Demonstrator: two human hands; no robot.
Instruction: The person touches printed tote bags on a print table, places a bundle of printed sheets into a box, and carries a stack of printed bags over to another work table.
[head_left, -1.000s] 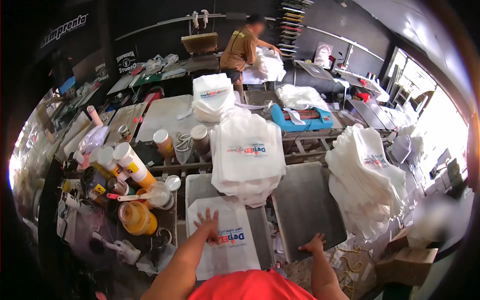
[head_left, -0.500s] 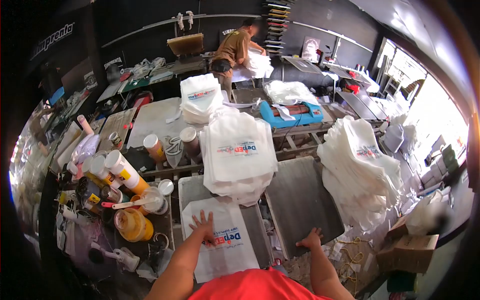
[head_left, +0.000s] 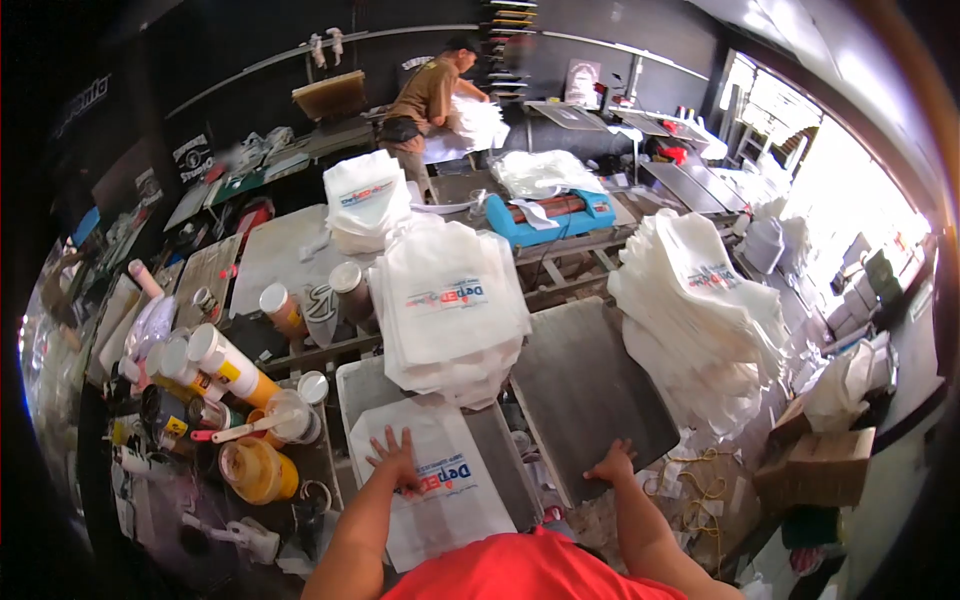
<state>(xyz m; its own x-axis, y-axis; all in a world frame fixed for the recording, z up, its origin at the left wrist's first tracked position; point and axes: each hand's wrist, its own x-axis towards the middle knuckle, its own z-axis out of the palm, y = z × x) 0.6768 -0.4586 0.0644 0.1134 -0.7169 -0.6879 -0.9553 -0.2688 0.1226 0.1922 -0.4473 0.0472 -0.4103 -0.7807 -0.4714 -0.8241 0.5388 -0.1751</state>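
My left hand (head_left: 397,461), fingers spread, rests on a white printed bag (head_left: 440,515) lying flat on a grey board (head_left: 365,388). My right hand (head_left: 613,462) has its fingers apart at the lower right part of a second, dark grey board (head_left: 590,390), which carries no bag. Neither hand grips anything. A thick stack of white printed bags (head_left: 445,315) sits just beyond the flat bag. To the right, another tall pile of white bags (head_left: 700,300) leans and fans out beside the dark board.
Ink tubs (head_left: 255,470) and jars crowd the left side, with a spatula (head_left: 250,428) across one. Farther back are a blue machine (head_left: 550,218), another bag stack (head_left: 366,200) and a person (head_left: 425,100) handling white material. A cardboard box (head_left: 815,468) stands at the lower right.
The whole view has shifted, so the tables, stacks and the other person appear farther left. My hands keep their places on the bag and the dark board.
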